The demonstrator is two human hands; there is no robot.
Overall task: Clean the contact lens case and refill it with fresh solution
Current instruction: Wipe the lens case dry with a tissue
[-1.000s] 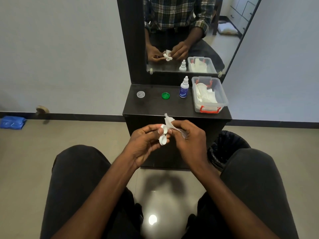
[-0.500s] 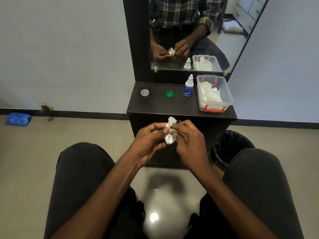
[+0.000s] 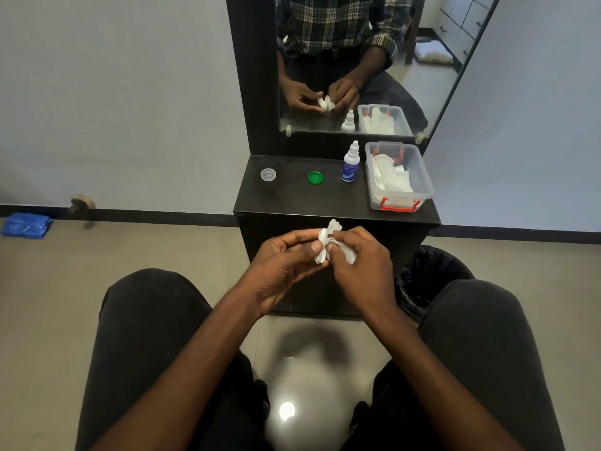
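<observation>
trousers (image 3: 156, 336): black | forearms: bare | mirror: plaid shirt (image 3: 331, 24), cuffs rolled

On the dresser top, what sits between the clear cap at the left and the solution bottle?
In the head view, only the green cap lies between the clear cap and the solution bottle; bare dark top either side of it.

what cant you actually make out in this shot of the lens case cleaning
- Lens case, head view: mostly covered by the tissue and the fingers of the left hand and right hand; whether its wells are clean is hidden.
- Solution bottle, head view: label print too small to read.
- Clear cap and green cap: any markings too small.
- Bin: contents dark, partly behind the right knee.
</observation>
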